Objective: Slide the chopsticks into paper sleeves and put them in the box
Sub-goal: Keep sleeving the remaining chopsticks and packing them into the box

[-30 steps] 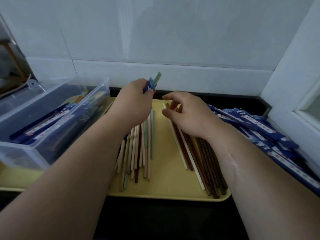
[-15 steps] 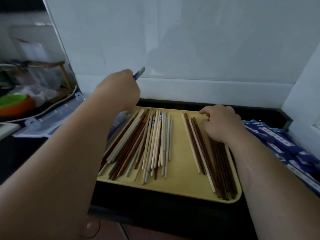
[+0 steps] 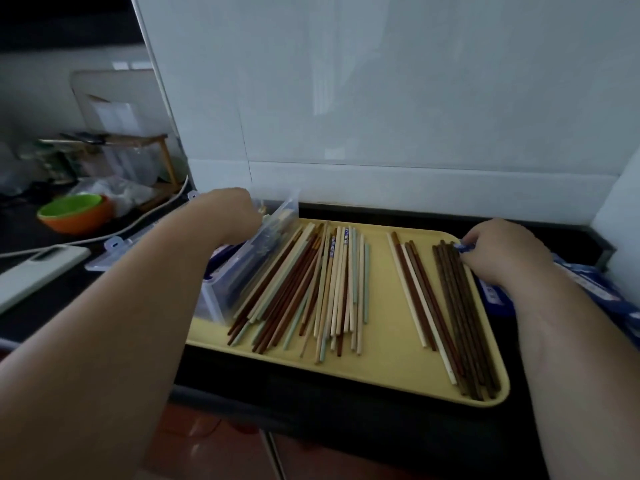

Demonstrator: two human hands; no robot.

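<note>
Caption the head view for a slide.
Left hand reaches into the clear box; right hand pinches a blue paper sleeve beside loose chopsticks on a yellow tray.

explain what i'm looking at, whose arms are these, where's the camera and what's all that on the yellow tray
There is no machine here: these are a person's two bare arms, filmed by one wide-angle camera worn on the head, looking forward and down. On the dark counter sits a yellow tray with loose chopsticks in mixed colours and, further right, a bunch of dark brown chopsticks. The left hand reaches into a clear plastic box at the tray's left edge; its fingers are hidden, so I cannot tell what it holds. The right hand pinches the end of a blue paper sleeve, with more blue sleeves piled beside the tray.
</note>
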